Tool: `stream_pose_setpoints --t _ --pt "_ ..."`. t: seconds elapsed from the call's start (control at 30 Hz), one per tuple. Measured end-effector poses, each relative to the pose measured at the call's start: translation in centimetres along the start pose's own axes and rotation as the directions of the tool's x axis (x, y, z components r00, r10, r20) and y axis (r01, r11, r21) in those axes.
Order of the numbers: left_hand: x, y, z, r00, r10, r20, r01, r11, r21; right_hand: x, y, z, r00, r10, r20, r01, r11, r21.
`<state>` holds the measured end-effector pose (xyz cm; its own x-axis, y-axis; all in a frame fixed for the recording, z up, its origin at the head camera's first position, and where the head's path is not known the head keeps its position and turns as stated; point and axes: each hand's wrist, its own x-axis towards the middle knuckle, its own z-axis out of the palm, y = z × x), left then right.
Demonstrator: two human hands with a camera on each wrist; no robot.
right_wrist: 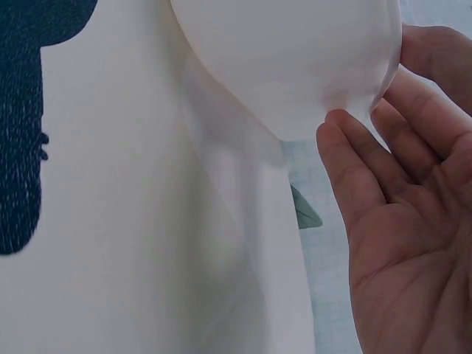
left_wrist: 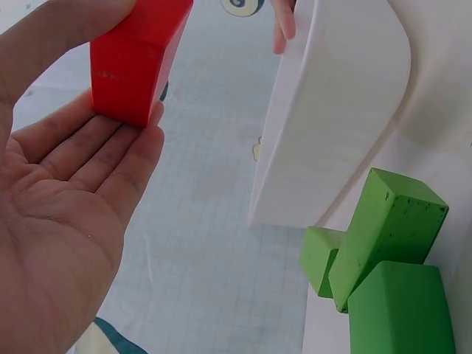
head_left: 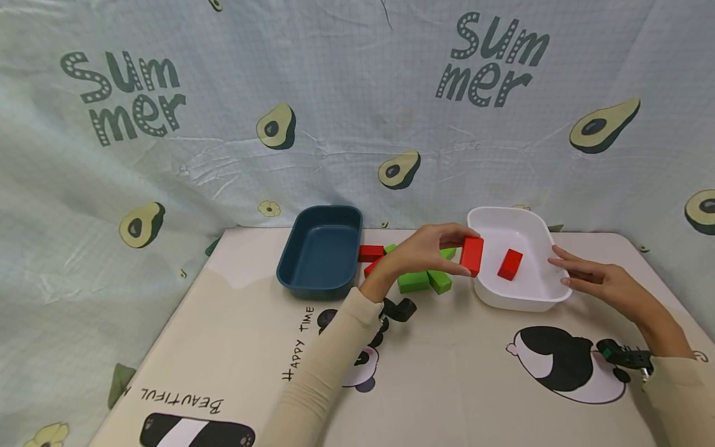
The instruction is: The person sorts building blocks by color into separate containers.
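My left hand (head_left: 420,249) pinches a red block (head_left: 472,257) between thumb and fingers, holding it by the left rim of the white container (head_left: 512,302). In the left wrist view the same red block (left_wrist: 129,74) stands upright against the fingers. A second red block (head_left: 510,264) lies inside the white container. On that container's right side, my right hand (head_left: 606,282) touches the rim with fairly straight fingers. The right wrist view shows the fingertips (right_wrist: 338,122) against the outer wall.
To the left stands a dark blue container (head_left: 319,287). Between the containers lie several green blocks (head_left: 413,282) and a red block (head_left: 371,253), partly hidden by my left hand and forearm. A printed cloth (head_left: 335,174) hangs behind the table (head_left: 447,372).
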<state>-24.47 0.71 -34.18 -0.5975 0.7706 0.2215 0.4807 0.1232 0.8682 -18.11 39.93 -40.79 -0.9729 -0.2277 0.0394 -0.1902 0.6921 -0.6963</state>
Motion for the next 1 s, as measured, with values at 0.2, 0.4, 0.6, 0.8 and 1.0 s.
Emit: stream_pose_setpoints --t 0.2,0.4,0.6,0.8,1.0 --pt "0.2 0.1 0.1 1.000 -0.008 0.008 0.008 1.000 -0.002 0.0 0.1 -0.1 1.000 -0.009 -0.003 0.009 1.000 -0.014" --pt "0.3 0.3 0.1 1.000 -0.021 0.003 0.021 1.000 -0.003 -0.1 0.1 0.0 1.000 -0.017 -0.002 0.017 1.000 -0.006" --pt "0.6 0.2 0.1 1.000 -0.019 0.011 0.019 1.000 0.005 0.0 0.0 -0.1 1.000 -0.019 -0.001 0.019 1.000 -0.022" --pt "1.0 0.2 0.1 1.000 -0.024 0.016 0.024 1.000 0.012 0.1 0.1 -0.2 1.000 -0.023 0.002 0.023 0.999 -0.026" --pt "1.4 0.2 0.2 0.999 -0.042 0.019 0.042 0.999 -0.001 0.2 0.2 -0.2 1.000 -0.023 0.008 0.023 1.000 -0.017"
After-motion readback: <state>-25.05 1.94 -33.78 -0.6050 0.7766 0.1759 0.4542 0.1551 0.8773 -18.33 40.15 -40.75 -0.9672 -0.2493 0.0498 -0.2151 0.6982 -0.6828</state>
